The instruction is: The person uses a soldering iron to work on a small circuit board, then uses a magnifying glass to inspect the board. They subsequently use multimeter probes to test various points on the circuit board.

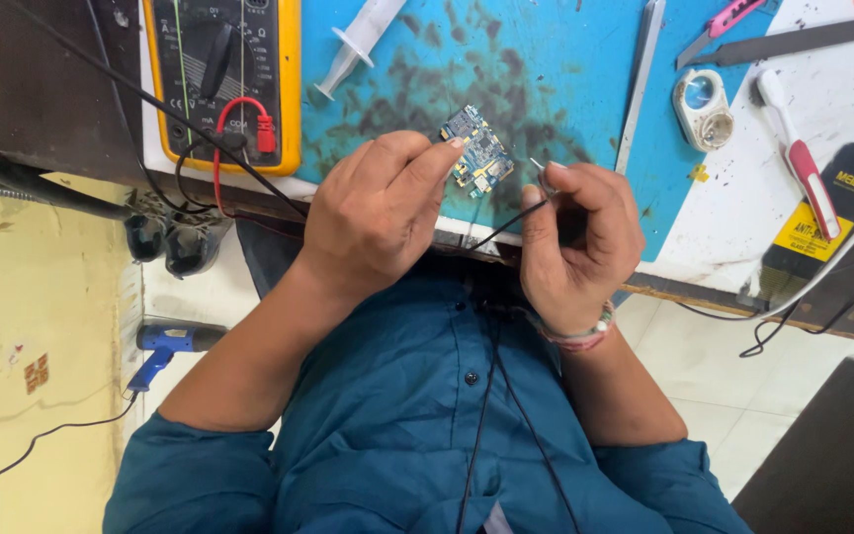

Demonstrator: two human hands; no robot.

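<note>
A small blue circuit board (475, 148), roughly square and crowded with tiny silver and dark parts, is held tilted, one corner pointing away from the person, pinched at its near left edge by the fingertips of the left hand (380, 213). It hangs just above the near edge of the tabletop (546, 59), over the stained blue mat. A thin black probe (521, 216) with a short metal tip is gripped in the right hand (577, 237), its tip raised just right of the board; whether they touch is unclear.
</note>
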